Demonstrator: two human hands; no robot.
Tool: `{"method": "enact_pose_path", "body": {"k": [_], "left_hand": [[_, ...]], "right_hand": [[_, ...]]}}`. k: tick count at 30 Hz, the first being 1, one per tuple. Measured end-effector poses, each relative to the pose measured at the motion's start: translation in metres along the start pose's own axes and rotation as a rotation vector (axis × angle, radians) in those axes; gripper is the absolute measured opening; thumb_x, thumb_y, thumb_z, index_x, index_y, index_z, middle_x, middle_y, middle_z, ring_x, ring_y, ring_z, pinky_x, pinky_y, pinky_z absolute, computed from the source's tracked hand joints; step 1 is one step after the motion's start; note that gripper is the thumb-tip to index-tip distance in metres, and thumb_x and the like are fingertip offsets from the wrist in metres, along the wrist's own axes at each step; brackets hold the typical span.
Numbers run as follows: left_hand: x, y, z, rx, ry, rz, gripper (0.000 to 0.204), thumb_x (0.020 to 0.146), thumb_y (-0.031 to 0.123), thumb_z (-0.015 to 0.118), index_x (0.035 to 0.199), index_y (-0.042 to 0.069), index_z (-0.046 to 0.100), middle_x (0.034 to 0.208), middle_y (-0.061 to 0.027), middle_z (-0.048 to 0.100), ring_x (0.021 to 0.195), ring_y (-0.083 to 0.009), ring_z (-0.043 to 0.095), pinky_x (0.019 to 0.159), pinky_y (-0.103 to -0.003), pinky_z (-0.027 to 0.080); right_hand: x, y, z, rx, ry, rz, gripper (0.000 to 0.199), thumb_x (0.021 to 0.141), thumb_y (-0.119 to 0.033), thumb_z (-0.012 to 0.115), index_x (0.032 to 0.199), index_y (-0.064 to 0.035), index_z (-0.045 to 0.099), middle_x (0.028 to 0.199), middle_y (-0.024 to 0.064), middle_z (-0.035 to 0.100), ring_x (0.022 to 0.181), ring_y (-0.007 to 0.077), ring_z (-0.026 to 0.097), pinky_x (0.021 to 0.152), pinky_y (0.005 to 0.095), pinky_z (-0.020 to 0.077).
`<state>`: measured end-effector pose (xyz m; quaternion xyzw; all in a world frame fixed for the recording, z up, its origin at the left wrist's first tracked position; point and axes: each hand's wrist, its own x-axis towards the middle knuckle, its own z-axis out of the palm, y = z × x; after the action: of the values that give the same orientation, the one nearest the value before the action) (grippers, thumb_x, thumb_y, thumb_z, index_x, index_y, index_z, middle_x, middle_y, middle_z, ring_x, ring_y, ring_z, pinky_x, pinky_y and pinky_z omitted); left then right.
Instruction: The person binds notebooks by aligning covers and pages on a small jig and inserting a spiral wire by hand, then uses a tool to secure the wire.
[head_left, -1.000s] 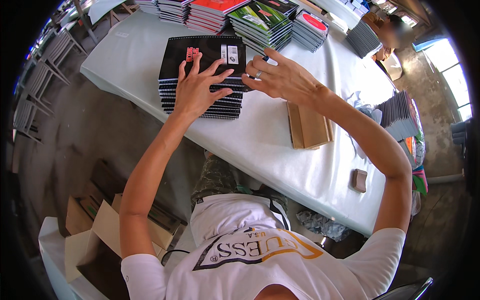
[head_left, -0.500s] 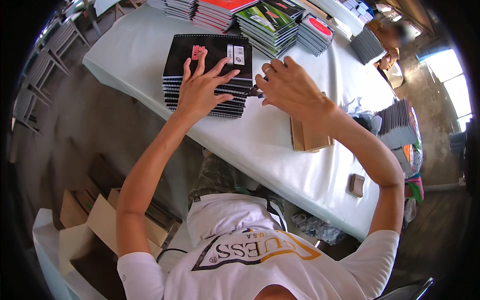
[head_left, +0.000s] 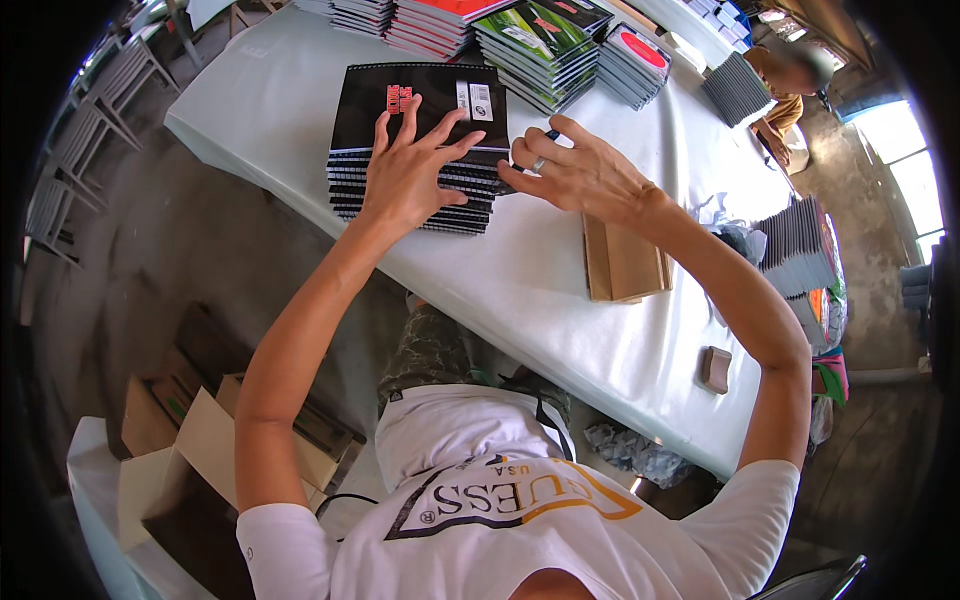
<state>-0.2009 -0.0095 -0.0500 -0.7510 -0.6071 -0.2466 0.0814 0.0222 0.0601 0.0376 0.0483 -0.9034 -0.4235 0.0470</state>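
A stack of black spiral-bound notebooks (head_left: 350, 110) lies near the table's front edge, with red lettering and a white label on the top cover. My left hand (head_left: 408, 185) rests on it, fingers spread over the cover and thumb at the near side by the bindings. At the stack's right edge, my right hand (head_left: 585, 172) is closed around what look like small pliers (head_left: 506, 180). Their dark tip is at the notebooks' corner; a dark blue handle part shows between the fingers, and the rest is hidden in my hand.
Piles of red notebooks (head_left: 432, 38), green notebooks (head_left: 530, 75) and grey-edged notebooks (head_left: 625, 75) stand at the table's far side. A brown cardboard piece (head_left: 610, 262) and a small brown block (head_left: 715, 370) lie right. Open cartons (head_left: 205, 440) sit lower left. Another person (head_left: 785, 85) is at far right.
My right hand has turned, and its fingers are wrapped differently around the pliers, still beside the stack's right edge. My left hand has shifted very slightly right with its fingers still spread.
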Motion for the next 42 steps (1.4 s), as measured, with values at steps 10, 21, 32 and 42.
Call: {"method": "enact_pose_path", "body": {"k": [10, 21, 32, 42], "left_hand": [[0.000, -0.002, 0.001, -0.008, -0.033, -0.020, 0.081, 0.061, 0.031, 0.084, 0.135, 0.038, 0.052, 0.147, 0.0115, 0.039, 0.142, -0.0298, 0.024, 0.113, -0.055, 0.018], [-0.008, 0.003, 0.003, 0.036, 0.001, -0.019, 0.085, 0.061, 0.032, 0.083, 0.138, 0.037, 0.047, 0.152, 0.0083, 0.032, 0.142, -0.0325, 0.021, 0.112, -0.057, 0.018], [-0.003, 0.004, 0.005, 0.045, -0.005, -0.016, 0.086, 0.060, 0.031, 0.084, 0.139, 0.036, 0.047, 0.152, 0.0081, 0.032, 0.142, -0.0334, 0.022, 0.111, -0.058, 0.019], [-0.024, 0.013, 0.005, 0.041, 0.104, 0.003, 0.096, 0.059, 0.033, 0.084, 0.144, 0.036, 0.040, 0.156, 0.0031, 0.024, 0.144, -0.0355, 0.014, 0.107, -0.064, 0.022]], "right_hand": [[0.042, -0.038, -0.046, -0.117, -0.529, 0.164, 0.006, 0.076, -0.017, 0.065, 0.075, -0.0128, 0.070, 0.077, -0.0003, 0.060, 0.081, 0.0176, 0.060, 0.068, 0.0362, 0.0480], [0.005, -0.022, -0.012, 0.079, -0.175, 0.139, 0.032, 0.073, -0.025, 0.071, 0.103, -0.0131, 0.064, 0.108, -0.0034, 0.056, 0.111, 0.0144, 0.048, 0.098, 0.0360, 0.0361], [0.021, -0.049, -0.017, 0.040, -0.471, 0.272, 0.019, 0.083, -0.029, 0.062, 0.094, -0.0152, 0.070, 0.089, 0.0026, 0.062, 0.095, 0.0211, 0.057, 0.084, 0.0384, 0.0429], [-0.003, -0.031, -0.014, 0.163, -0.121, 0.236, 0.020, 0.078, -0.026, 0.068, 0.092, -0.0120, 0.065, 0.085, 0.0000, 0.065, 0.087, 0.0158, 0.060, 0.076, 0.0326, 0.0461]]}}
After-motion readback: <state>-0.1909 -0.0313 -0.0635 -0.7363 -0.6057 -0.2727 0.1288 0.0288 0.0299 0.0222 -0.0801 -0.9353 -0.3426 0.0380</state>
